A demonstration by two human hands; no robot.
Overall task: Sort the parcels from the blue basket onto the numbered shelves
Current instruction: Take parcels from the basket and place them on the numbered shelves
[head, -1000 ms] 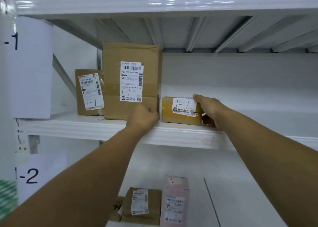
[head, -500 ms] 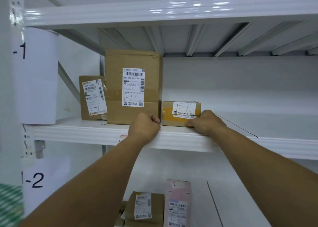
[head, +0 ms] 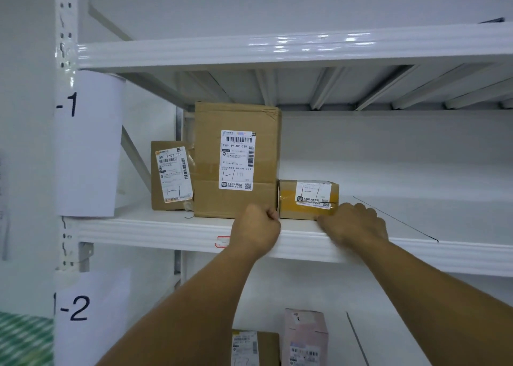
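The shelf [head: 138, 229] marked -1 is holding the big box [head: 236, 160], and the little parcel [head: 308, 199] is sitting right beside it, touching its right side. The right hand [head: 355, 222] is sliding down off the parcel's top and is now resting in front of it, loosely curled, holding nothing. The left hand [head: 256, 227] is staying clenched against the big box. This parcel is looking put away.

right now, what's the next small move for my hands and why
Probably draw left hand and right hand back: the small yellow-taped brown cardboard parcel already sits flat on the white metal shelf beside the tall brown cardboard box.
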